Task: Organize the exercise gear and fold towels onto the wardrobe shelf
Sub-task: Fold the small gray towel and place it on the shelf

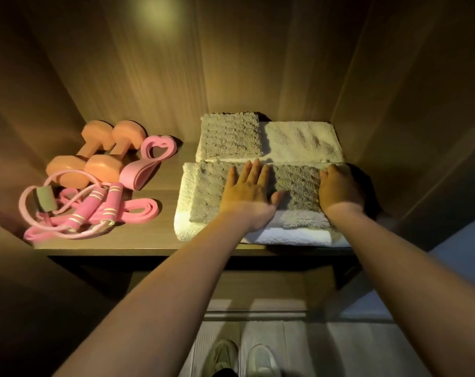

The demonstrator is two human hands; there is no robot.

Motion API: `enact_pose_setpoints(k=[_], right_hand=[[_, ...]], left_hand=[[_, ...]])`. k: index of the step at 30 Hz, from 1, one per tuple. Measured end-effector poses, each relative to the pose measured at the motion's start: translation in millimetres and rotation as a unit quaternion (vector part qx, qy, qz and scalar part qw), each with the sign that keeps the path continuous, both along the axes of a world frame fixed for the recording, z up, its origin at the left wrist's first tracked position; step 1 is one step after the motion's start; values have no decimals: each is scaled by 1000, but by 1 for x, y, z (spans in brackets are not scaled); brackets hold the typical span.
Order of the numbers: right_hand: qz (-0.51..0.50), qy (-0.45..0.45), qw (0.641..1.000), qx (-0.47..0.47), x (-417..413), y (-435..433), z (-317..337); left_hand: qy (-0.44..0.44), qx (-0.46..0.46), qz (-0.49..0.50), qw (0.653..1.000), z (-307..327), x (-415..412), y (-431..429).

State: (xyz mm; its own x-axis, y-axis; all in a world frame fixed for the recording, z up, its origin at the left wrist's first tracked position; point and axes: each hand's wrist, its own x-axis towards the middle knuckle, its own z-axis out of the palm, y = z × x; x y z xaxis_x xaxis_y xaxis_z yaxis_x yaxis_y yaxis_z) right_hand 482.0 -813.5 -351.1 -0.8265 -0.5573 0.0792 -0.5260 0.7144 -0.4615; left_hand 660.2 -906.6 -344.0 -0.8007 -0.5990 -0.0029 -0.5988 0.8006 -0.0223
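At the near right of the shelf [154, 238], the left hand [247, 191] presses flat on a folded grey towel [209, 191]. The right hand [339, 189] covers its right end, grip unclear. Smoothing seems underway; next, likely squaring its edges.

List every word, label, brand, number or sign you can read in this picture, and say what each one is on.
No text can be read anywhere.
The jump rope handles carry only pale stripes; the dumbbells, grey towel and grey pad show no lettering.
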Motion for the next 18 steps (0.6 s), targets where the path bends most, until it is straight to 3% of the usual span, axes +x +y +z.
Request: enact_pose_setpoints(k=[12, 18], right_hand=[[-18, -18, 999, 21, 5, 4, 10], [-51, -228, 971, 57, 0, 21, 36]], left_hand=[[35, 52, 87, 994, -2, 63, -36], [-30, 35, 98, 994, 13, 58, -34]])
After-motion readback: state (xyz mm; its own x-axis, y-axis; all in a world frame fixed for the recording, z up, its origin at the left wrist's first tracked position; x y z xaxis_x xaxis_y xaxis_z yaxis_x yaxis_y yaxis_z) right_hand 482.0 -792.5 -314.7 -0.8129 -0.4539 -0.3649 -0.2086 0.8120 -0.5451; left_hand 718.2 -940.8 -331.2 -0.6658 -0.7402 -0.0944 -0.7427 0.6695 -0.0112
